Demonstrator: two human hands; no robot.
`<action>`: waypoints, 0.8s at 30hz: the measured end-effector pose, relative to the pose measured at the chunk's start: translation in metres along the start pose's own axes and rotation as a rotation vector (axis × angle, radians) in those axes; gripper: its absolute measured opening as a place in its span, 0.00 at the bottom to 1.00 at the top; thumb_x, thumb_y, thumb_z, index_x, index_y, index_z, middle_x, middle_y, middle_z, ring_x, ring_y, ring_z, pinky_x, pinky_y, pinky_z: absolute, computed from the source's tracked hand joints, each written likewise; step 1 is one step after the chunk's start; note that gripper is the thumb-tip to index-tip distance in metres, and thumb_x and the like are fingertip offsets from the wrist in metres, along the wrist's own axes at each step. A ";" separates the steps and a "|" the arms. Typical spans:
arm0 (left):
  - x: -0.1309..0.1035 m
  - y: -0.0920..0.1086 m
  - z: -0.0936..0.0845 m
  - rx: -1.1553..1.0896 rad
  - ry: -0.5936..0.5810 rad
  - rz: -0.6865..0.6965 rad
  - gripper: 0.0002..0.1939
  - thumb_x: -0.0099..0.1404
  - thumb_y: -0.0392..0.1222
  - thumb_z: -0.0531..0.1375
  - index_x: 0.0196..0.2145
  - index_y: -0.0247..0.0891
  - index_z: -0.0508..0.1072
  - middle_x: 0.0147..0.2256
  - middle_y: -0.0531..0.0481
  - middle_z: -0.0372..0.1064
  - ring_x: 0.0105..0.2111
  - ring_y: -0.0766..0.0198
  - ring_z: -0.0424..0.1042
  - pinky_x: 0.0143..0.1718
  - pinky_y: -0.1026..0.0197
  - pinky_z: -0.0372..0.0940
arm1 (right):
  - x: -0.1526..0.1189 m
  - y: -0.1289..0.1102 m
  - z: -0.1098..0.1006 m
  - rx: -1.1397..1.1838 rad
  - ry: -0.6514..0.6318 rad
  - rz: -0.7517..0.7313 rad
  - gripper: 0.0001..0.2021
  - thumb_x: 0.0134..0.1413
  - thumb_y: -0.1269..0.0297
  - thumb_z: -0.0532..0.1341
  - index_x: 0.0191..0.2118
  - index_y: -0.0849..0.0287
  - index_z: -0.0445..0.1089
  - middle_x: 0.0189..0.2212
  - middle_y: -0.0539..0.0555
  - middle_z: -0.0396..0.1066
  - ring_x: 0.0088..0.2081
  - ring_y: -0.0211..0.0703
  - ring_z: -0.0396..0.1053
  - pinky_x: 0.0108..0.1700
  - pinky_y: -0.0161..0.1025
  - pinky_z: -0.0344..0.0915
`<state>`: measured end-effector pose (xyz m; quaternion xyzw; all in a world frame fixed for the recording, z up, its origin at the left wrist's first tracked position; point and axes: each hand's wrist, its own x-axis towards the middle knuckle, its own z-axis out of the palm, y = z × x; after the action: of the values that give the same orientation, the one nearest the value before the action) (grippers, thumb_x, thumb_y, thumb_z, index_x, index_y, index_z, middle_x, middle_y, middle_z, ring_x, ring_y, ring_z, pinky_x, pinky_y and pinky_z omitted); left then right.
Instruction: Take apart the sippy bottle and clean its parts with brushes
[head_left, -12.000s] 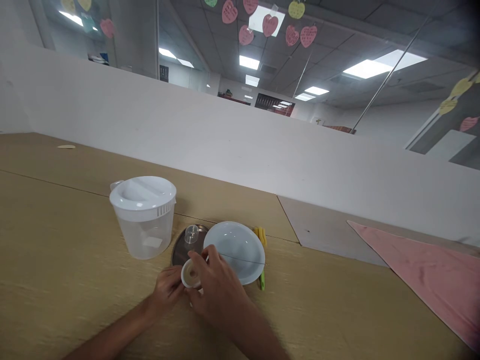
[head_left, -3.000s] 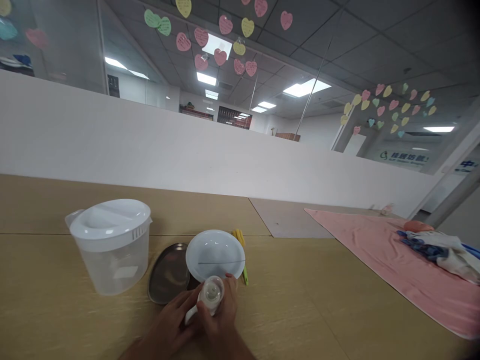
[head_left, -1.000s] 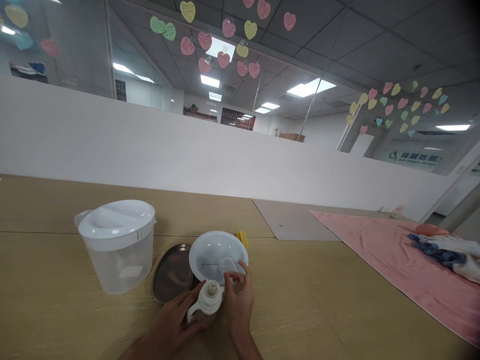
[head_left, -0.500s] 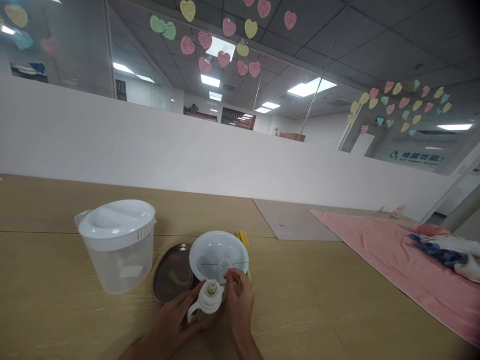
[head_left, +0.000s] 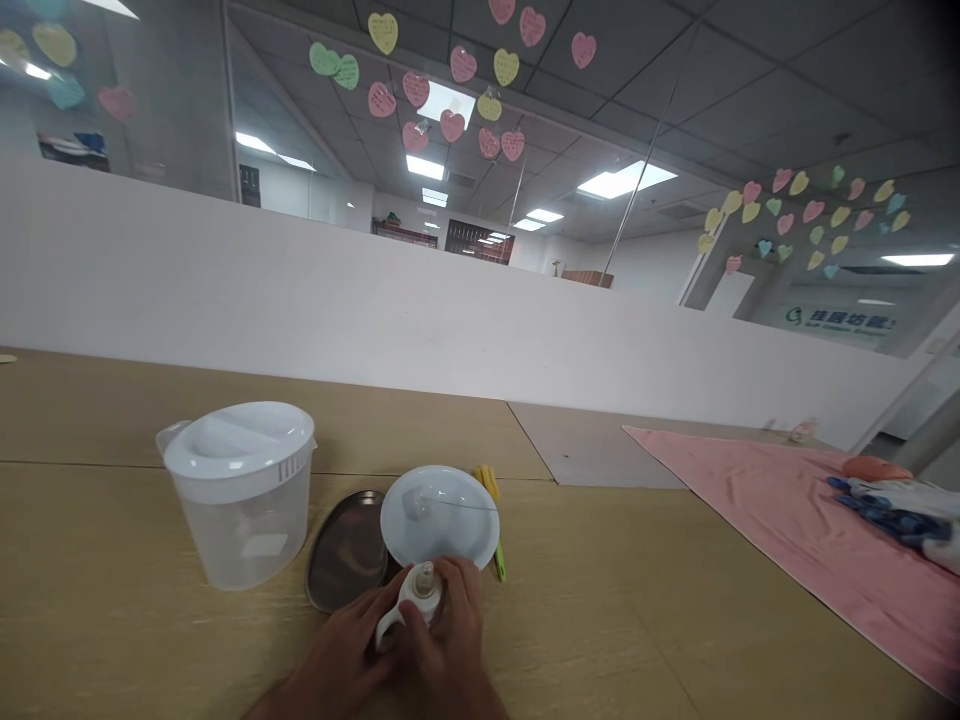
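A white baby bottle (head_left: 424,588) with a clear teat on top and a side handle is held upright in front of me. My left hand (head_left: 341,640) wraps round its left side, by the handle. From the right, my right hand (head_left: 456,635) grips the white collar, its thumb over the front. Much of the bottle's body is hidden by my hands. Just beyond stands a white bowl (head_left: 450,545), in which a clear dome-shaped cap (head_left: 415,503) and a thin straight line-like object lie.
A dark metal tray (head_left: 346,555) lies left of the bowl. Farther left stands a clear plastic pitcher (head_left: 244,510) with a white lid. A yellow brush-like thing with a green handle (head_left: 500,562) lies right of the bowl. Pink cloth (head_left: 787,500) covers the table's right side.
My right hand has let go of the clear cap, which now lies at the left inside the bowl. That hand has moved back and taken hold of the bottle's collar.
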<state>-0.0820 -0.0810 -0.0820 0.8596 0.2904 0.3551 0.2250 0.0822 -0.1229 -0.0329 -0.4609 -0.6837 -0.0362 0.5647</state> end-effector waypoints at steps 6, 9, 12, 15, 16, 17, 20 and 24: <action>0.001 0.006 0.001 0.007 0.022 0.004 0.36 0.61 0.37 0.56 0.63 0.52 0.46 0.55 0.52 0.64 0.52 0.57 0.67 0.52 0.59 0.65 | -0.002 0.000 -0.004 0.035 0.005 -0.025 0.15 0.55 0.63 0.58 0.48 0.58 0.62 0.40 0.58 0.67 0.42 0.46 0.68 0.43 0.43 0.68; 0.001 0.008 0.001 0.007 0.006 -0.011 0.35 0.61 0.36 0.55 0.63 0.52 0.46 0.56 0.53 0.63 0.53 0.59 0.66 0.53 0.61 0.64 | -0.004 0.002 -0.005 0.026 0.001 -0.050 0.16 0.55 0.63 0.58 0.49 0.59 0.62 0.40 0.58 0.67 0.42 0.47 0.68 0.44 0.43 0.68; 0.002 0.007 0.002 0.000 -0.007 -0.004 0.36 0.61 0.36 0.56 0.63 0.51 0.46 0.57 0.52 0.62 0.53 0.59 0.66 0.53 0.61 0.63 | -0.003 0.003 -0.005 0.015 0.009 -0.066 0.16 0.55 0.64 0.59 0.49 0.59 0.62 0.40 0.59 0.67 0.43 0.47 0.68 0.44 0.44 0.68; 0.003 0.006 0.002 -0.019 -0.012 -0.013 0.36 0.60 0.36 0.56 0.63 0.50 0.47 0.57 0.51 0.61 0.54 0.58 0.65 0.54 0.60 0.62 | -0.002 0.002 -0.005 0.018 0.015 -0.070 0.15 0.54 0.63 0.59 0.48 0.59 0.63 0.39 0.58 0.67 0.41 0.46 0.68 0.42 0.43 0.69; 0.003 0.006 0.002 -0.027 -0.010 -0.013 0.36 0.60 0.36 0.56 0.63 0.50 0.47 0.57 0.52 0.61 0.54 0.58 0.64 0.55 0.59 0.62 | -0.001 0.002 -0.005 0.020 0.023 -0.075 0.15 0.54 0.63 0.59 0.48 0.60 0.63 0.39 0.58 0.67 0.41 0.46 0.69 0.42 0.43 0.69; 0.003 0.007 0.002 -0.034 -0.002 -0.015 0.36 0.60 0.36 0.56 0.63 0.51 0.46 0.58 0.52 0.60 0.54 0.57 0.64 0.55 0.58 0.62 | -0.001 0.002 -0.005 0.022 0.027 -0.079 0.15 0.54 0.63 0.59 0.48 0.60 0.63 0.39 0.58 0.68 0.40 0.46 0.69 0.41 0.43 0.69; 0.004 0.012 -0.001 -0.038 0.008 -0.032 0.35 0.59 0.36 0.56 0.62 0.51 0.50 0.57 0.52 0.61 0.54 0.55 0.64 0.55 0.55 0.62 | -0.002 0.001 -0.006 0.015 0.034 -0.096 0.16 0.54 0.64 0.59 0.48 0.59 0.63 0.39 0.59 0.69 0.41 0.46 0.69 0.42 0.44 0.69; 0.006 0.016 -0.004 -0.025 -0.013 -0.062 0.31 0.59 0.37 0.56 0.59 0.51 0.57 0.54 0.53 0.66 0.50 0.54 0.68 0.53 0.55 0.64 | -0.005 0.002 -0.006 -0.009 0.000 -0.107 0.16 0.55 0.65 0.57 0.50 0.59 0.62 0.41 0.59 0.69 0.43 0.48 0.69 0.44 0.46 0.69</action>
<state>-0.0763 -0.0882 -0.0674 0.8495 0.3110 0.3461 0.2485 0.0876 -0.1279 -0.0354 -0.4259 -0.7074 -0.0693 0.5598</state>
